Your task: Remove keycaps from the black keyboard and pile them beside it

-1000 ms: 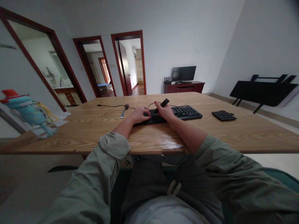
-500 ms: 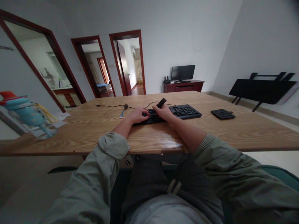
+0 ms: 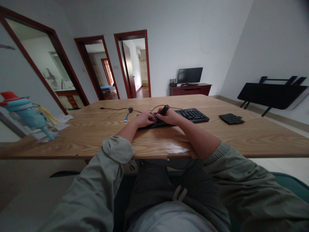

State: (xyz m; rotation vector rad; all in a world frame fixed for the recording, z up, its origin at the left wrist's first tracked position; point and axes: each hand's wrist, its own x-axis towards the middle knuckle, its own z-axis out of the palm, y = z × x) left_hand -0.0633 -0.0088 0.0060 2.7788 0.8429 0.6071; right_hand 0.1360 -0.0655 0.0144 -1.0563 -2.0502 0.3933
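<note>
A black keyboard point(image 3: 193, 115) lies on the wooden table in front of me. My left hand point(image 3: 145, 119) rests on its left part, with fingers bent down onto the keys and fingertips partly hidden. My right hand point(image 3: 170, 116) is closed around a black handle point(image 3: 165, 110) with a loop-like end that leans up out of the fist. The handle's lower end is hidden by the hand at the keys, so its kind does not show. A small blue-and-white brush point(image 3: 126, 117) lies left of my left hand.
A flat cluster of black keys point(image 3: 231, 118) lies to the right. A thin black cable point(image 3: 130, 110) runs behind the keyboard. At the left stand a blue cup with a red top point(image 3: 31, 112) and some papers point(image 3: 66, 119). The wooden table's point(image 3: 91, 148) front edge is near me.
My right hand has tilted the black handle, so it now sticks up less and its end points more away from me. My left hand stays at the keyboard.
</note>
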